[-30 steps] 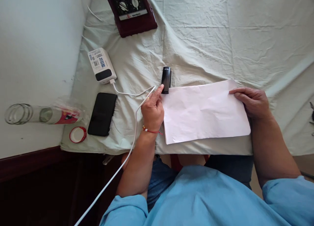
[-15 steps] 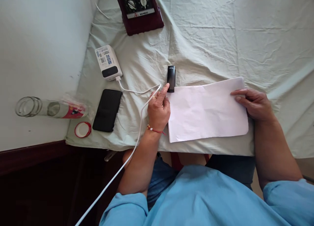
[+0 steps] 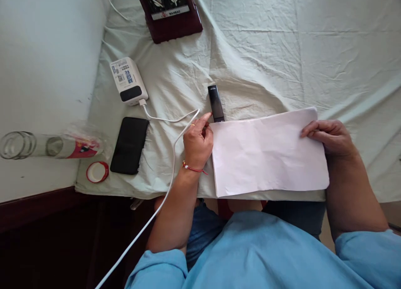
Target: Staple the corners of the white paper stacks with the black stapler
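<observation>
White sheets of paper [image 3: 269, 155] lie in a stack across the front of the cloth-covered table, their near edge close to the table's edge. My right hand [image 3: 332, 136] pinches the stack's right side, thumb and index finger on top. At the upper left corner, my left hand [image 3: 199, 140] has its fingers curled at the paper's edge. Its extended index fingertip touches the side of a black stapler [image 3: 215, 102]. That stapler lies slightly tilted, its near end meeting the paper's top edge. Just what my left fingers grip underneath is partly hidden.
A white cable [image 3: 171, 178] runs past my left hand to a white power bank [image 3: 128, 80]. Left of it lie a black phone [image 3: 130, 146], a red-rimmed lid [image 3: 97, 172] and a glass bottle [image 3: 53, 145]. A dark red box with knobs [image 3: 175, 28] stands behind.
The paper has shifted toward me and slightly right, with my right hand on it. The stapler has turned and its near end overlaps the paper less. My left index finger has slid lower along it.
</observation>
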